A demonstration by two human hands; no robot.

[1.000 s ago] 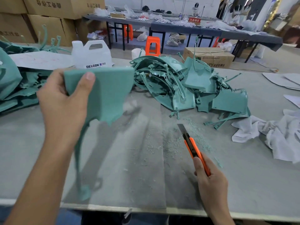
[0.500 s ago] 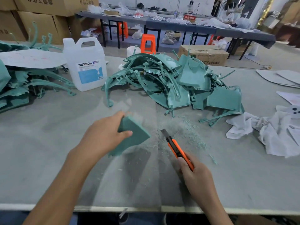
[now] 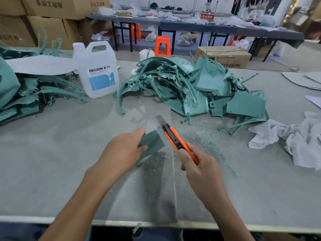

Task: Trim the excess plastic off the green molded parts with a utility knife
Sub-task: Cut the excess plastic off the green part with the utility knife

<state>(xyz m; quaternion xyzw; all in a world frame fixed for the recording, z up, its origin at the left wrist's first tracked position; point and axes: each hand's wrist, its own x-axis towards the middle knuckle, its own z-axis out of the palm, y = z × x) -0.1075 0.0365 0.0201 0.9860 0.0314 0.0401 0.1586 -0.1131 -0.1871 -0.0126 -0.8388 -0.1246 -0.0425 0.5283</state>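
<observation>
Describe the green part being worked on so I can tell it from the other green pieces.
On the grey worktable, look in front of the central heap of green molded parts. The left hand grips one flat green part beside the orange utility knife in the right hand; it alone is held, apart from the heap.

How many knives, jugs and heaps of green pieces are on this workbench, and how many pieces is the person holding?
Utility knife: 1
White jug: 1
Heaps of green parts: 2
Green part in hand: 1
Total: 5
</observation>
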